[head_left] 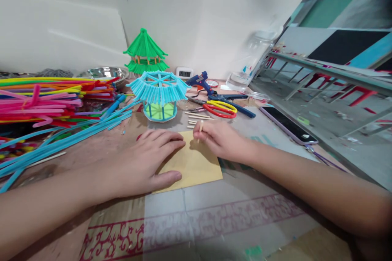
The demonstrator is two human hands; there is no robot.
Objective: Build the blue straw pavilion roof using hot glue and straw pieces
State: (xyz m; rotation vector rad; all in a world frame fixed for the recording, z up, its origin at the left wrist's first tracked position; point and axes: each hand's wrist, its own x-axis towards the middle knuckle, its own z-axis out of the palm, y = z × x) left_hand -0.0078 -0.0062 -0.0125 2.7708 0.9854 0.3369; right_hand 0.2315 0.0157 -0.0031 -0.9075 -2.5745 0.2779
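Observation:
A yellow sheet (196, 167) lies flat on the worktop in front of me. My left hand (153, 159) rests palm down on its left side, fingers stretched out and thumb apart. Over the sheet's far right part, my right hand (217, 138) pinches a short pale wooden stick (201, 125), held nearly upright. Whether its lower end touches the sheet, I cannot tell. Several similar sticks (196, 118) lie just behind that hand. Beyond the sheet stands a small light-blue pavilion model (161, 94) with a pipe-cleaner roof, open at the top.
Bundles of coloured pipe cleaners (39, 102) spread across the left. A green pagoda model (146, 51) stands at the back, near a metal bowl (107, 74). A glue gun (203, 82), scissors (222, 108), blue-handled cutters (235, 102), a clear jug (251, 63) and a phone (288, 124) lie or stand rightward.

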